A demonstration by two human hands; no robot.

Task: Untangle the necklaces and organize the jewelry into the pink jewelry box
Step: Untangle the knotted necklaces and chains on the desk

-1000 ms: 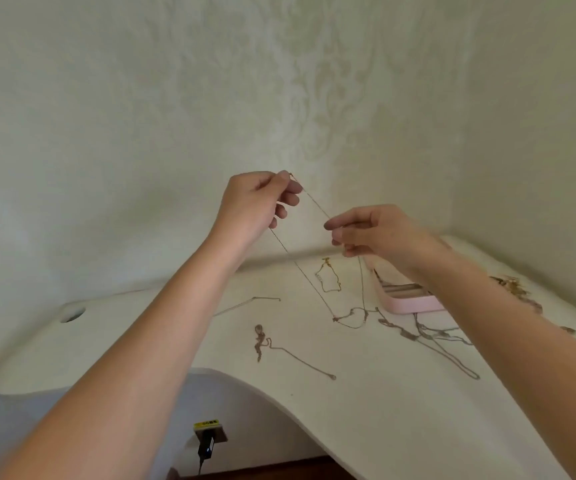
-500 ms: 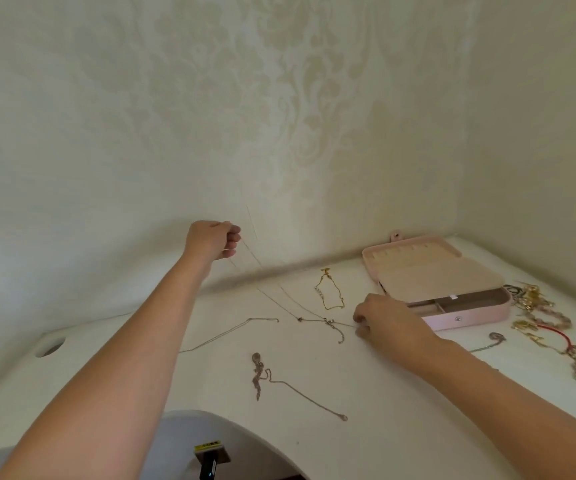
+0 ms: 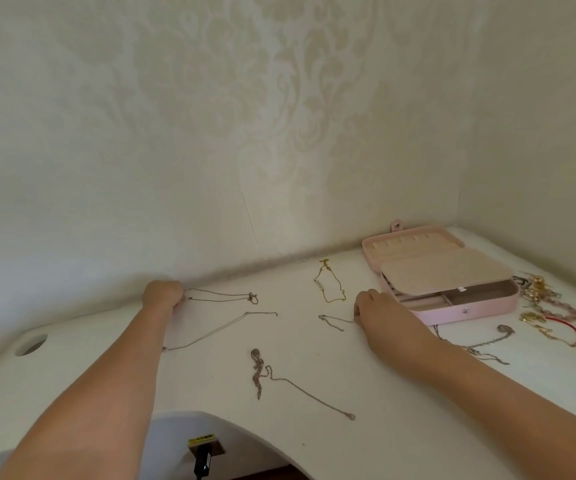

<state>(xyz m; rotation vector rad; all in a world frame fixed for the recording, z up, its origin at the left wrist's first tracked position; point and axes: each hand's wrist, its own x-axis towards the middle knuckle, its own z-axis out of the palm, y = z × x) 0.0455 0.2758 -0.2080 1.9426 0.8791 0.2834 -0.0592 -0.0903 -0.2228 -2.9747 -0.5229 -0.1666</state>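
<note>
Far left, a round cable hole sits in the curved white worktop. The left hand is down at the worktop's back edge, fingers curled tight, gripping the end of a thin doubled silver chain that lies stretched out to the right. Just in front of it, a long thin silver chain lies on a diagonal. Nearer the front edge lies a silver necklace with a twisted clump, tail trailing right. Further back, a fine gold chain lies in a loose loop. The right hand has its fingers bent down onto one end of a short silver chain; pinching or only pressing, I cannot tell. Just beyond that hand, the pink rectangular jewelry box lies open. Tangled silver chains lie just in front of the box, beside the forearm, and a heap of gold and red jewelry lies far right.
</note>
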